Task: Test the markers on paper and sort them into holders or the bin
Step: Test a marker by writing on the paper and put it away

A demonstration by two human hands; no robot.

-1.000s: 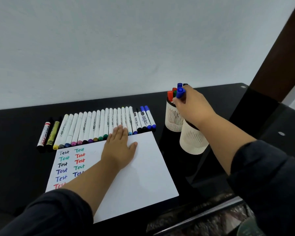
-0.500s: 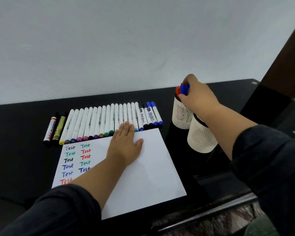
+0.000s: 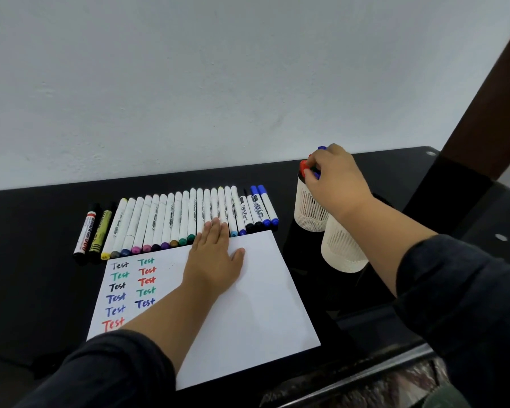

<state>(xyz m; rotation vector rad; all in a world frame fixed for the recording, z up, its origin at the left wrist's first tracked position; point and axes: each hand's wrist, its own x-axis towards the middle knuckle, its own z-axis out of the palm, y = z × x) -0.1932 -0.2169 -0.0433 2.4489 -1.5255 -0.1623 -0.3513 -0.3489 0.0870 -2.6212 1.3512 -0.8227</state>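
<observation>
Head view: right hand [image 3: 333,179] curled over marker caps in the far holder [image 3: 308,210], grip on a blue marker [image 3: 317,174] likely but unclear. Left hand [image 3: 215,257] flat, pinning paper [image 3: 248,304]. Best seated fully upright, then released gently.

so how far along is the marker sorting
Done: eleven "Test" marks on the paper, and several markers stand in the far holder. In hand: the right hand is at that holder's markers; the left hand rests on the paper. Left: the long marker row.
</observation>
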